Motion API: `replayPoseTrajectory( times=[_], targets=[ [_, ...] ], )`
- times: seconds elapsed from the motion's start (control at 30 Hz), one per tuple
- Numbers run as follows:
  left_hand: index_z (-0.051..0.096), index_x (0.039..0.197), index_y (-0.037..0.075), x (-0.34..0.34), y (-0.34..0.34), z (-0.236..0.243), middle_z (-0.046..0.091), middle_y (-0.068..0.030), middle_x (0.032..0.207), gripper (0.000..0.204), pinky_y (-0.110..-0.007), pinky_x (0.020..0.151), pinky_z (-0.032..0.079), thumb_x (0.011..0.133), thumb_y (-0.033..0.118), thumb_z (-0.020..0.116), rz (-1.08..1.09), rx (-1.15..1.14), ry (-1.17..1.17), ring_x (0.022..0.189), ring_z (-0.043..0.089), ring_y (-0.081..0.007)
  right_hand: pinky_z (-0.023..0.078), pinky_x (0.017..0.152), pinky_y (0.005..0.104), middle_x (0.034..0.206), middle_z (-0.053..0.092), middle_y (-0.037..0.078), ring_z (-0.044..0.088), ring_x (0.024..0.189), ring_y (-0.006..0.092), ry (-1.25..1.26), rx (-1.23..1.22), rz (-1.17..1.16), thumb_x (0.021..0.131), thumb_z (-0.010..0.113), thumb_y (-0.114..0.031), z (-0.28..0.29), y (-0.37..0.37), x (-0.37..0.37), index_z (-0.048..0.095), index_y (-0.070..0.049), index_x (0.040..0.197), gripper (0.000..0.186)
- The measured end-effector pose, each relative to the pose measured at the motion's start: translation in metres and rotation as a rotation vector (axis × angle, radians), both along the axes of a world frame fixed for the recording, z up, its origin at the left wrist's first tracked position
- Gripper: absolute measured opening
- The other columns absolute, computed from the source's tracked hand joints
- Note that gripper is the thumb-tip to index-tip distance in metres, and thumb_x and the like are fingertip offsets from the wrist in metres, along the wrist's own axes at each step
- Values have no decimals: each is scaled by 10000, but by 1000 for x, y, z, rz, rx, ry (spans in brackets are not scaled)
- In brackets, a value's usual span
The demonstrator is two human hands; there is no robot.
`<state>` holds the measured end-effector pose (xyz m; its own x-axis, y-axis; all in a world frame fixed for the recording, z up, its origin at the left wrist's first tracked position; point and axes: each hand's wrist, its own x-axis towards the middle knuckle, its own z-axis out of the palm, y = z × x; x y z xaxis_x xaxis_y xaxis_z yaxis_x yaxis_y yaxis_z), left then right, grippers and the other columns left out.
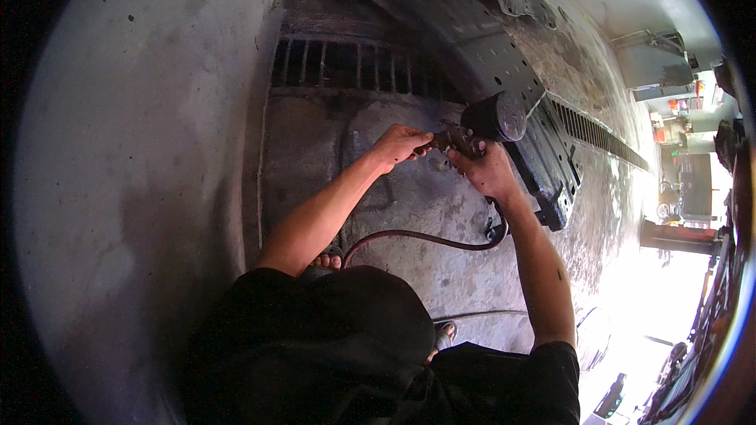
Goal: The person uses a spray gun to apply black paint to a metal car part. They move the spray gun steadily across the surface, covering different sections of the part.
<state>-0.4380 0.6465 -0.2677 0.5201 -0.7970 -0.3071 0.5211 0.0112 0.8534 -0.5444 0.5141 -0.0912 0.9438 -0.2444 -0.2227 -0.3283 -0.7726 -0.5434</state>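
Observation:
Before me I hold a spray gun (454,138) with a dark round cup (494,117) on top. My right hand (490,170) is wrapped round its grip. With bent fingers, my left hand (399,146) pinches the gun's left end. Exactly which part lies under those fingertips is hidden. A dark red hose (402,234) comes from below my right hand and curves left towards my feet. Just past the cup, a long black metal panel (472,51) with rows of holes stretches away from me.
A grey wall (150,126) rises close on my left. Drain grates (346,63) cross the concrete floor (441,275) ahead and at the right (598,132). Another dark line (484,314) runs over the floor by my foot. Bright light and cluttered equipment fill the far right.

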Motion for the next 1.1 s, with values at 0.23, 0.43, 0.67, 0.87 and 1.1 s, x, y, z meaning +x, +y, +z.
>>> replayPoseTrajectory(
  times=[0.23, 0.43, 0.67, 0.87, 1.1],
  targets=[
    [738, 904, 92, -2, -4, -5, 702, 12, 825, 277, -259, 620, 452, 978, 341, 643, -10, -50, 2, 724, 618, -81, 501, 697, 448, 819, 661, 208, 651, 779, 400, 27, -21, 15, 852, 736, -216, -9, -9, -11, 629, -15, 1033, 291],
    [734, 905, 87, -4, -5, -7, 700, 7, 821, 273, -257, 620, 454, 978, 334, 644, -35, -26, -67, 723, 618, -91, 496, 714, 466, 922, 658, 268, 634, 893, 457, 41, -25, 12, 854, 731, -257, -8, -9, -10, 634, -18, 1055, 327],
    [733, 917, 70, -8, -5, -8, 697, 0, 828, 272, -255, 618, 461, 980, 320, 646, -26, -87, 13, 722, 609, -85, 504, 756, 459, 923, 665, 259, 648, 921, 438, 130, -69, -37, 853, 726, -280, 1, -3, -13, 637, -19, 1073, 353],
    [737, 912, 62, -10, -7, -8, 693, 0, 812, 245, -233, 607, 445, 970, 290, 666, 4, -83, 63, 707, 598, -70, 499, 628, 401, 687, 659, 126, 664, 652, 241, -36, -48, -12, 874, 700, -293, -10, -5, -14, 679, -1, 901, 294],
    [733, 1026, 66, -25, -7, 6, 714, -17, 898, 268, -247, 662, 483, 998, 303, 610, -99, -68, 18, 780, 639, -96, 501, 722, 439, 847, 671, 210, 653, 802, 368, 12, -47, 46, 873, 705, -266, 6, -15, -40, 650, -14, 1009, 292]
  ],
)
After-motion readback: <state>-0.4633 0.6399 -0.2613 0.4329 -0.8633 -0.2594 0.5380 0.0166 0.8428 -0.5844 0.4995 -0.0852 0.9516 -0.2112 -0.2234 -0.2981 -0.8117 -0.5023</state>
